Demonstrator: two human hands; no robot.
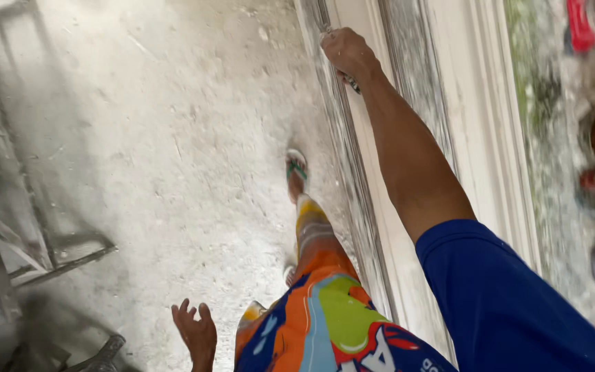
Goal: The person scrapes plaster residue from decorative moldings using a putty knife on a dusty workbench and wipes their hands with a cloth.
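The right hand (348, 54) was up on the white window frame (373, 207). It was closed tight around a small tool (351, 84). Only a dark bit of the tool stuck out under the fist, so what kind of tool it was could not be told. The tool pressed against the frame's inner edge, right beside the dusty glass pane (418, 83).

The frame's long side ran up and down, from near the person's leg to far past the hand. The right arm was stretched straight along that same line, so the hand and tool sat high on the frame with more frame beyond them.

The left hand (195, 332) was far from the frame. It hung low over the dusty floor (173, 151) with its fingers spread and nothing in it. A foot in a sandal (297, 169) stood on the floor just beside the frame's bottom edge. A metal stand (29, 241) was well away from the frame.
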